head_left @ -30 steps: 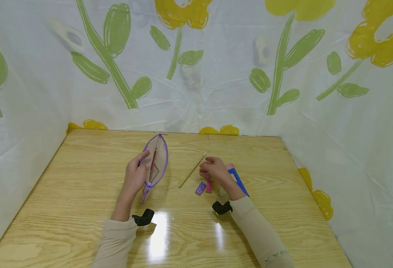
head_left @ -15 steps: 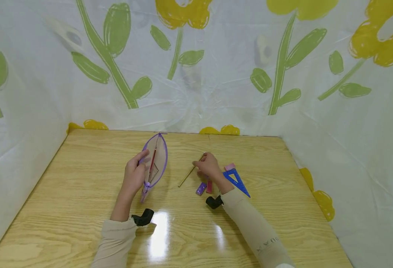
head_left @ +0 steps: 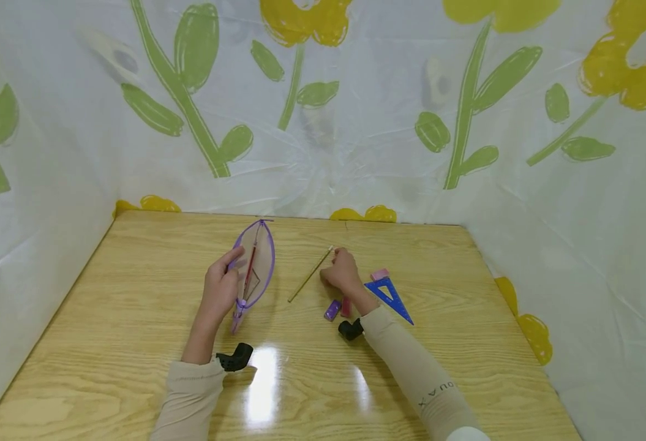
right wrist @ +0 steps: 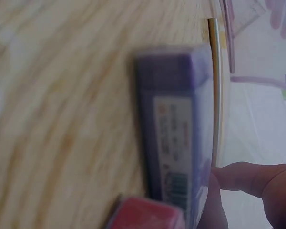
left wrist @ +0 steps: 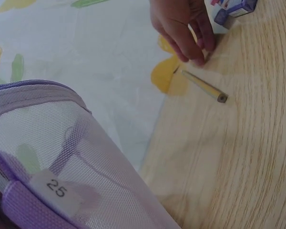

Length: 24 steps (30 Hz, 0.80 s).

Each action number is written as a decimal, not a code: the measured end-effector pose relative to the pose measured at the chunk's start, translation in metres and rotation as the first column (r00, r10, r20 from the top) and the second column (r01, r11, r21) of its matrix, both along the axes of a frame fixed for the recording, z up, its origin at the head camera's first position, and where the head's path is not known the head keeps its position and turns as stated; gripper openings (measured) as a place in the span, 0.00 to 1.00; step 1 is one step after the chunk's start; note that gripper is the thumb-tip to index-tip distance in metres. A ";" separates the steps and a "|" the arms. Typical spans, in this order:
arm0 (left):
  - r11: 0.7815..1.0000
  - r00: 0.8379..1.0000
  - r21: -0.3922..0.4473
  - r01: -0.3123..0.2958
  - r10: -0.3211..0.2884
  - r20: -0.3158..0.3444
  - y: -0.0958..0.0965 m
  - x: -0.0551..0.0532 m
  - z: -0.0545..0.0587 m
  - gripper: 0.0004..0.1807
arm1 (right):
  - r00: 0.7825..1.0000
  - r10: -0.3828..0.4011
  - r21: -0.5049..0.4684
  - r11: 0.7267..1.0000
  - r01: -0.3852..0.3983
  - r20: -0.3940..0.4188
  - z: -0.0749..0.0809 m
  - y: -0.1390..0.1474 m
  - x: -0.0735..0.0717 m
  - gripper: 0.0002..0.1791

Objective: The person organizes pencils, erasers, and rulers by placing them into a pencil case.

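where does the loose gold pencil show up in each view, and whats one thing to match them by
Head: the gold pencil slants just below centre, between the pouch and the right hand.
Left wrist: gold pencil at upper right, just below that hand.
Right wrist: gold pencil, a thin upright strip right of centre, beside the purple block.
Shared landmark: the right hand, visible in all three.

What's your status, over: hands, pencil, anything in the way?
Left hand holds mesh pencil pouch, mouth open. Right hand at white-tipped end of gold pencil, grip unclear. Purple barcoded block and red block near right wrist.
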State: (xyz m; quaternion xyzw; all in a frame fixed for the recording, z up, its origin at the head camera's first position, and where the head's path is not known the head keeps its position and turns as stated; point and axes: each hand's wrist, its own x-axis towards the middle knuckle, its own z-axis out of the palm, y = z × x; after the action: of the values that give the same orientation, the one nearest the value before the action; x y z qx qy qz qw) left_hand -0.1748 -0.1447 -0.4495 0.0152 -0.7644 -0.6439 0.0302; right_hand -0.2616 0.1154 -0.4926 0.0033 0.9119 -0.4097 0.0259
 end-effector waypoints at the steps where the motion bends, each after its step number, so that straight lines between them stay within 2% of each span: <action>1: 1.000 1.000 0.003 0.002 -0.002 -0.002 0.000 0.000 0.000 0.30 | 1.000 0.002 -0.009 1.000 -0.002 -0.001 0.000 0.001 0.000 0.40; 13: 1.000 1.000 -0.003 -0.010 0.010 -0.003 -0.002 0.002 0.003 0.30 | 0.999 0.005 -0.084 0.996 -0.001 0.042 0.003 -0.002 0.001 0.36; 24: 1.000 1.000 0.003 -0.005 0.005 -0.004 -0.003 0.004 0.006 0.30 | 1.000 -0.005 0.013 1.000 0.005 0.027 0.004 -0.010 -0.001 0.36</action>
State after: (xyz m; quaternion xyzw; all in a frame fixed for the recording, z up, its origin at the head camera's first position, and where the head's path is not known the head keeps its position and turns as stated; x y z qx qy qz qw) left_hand -0.1706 -0.1479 -0.4436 0.0157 -0.7632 -0.6451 0.0334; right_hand -0.2630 0.1054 -0.4886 0.0112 0.9140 -0.4039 0.0370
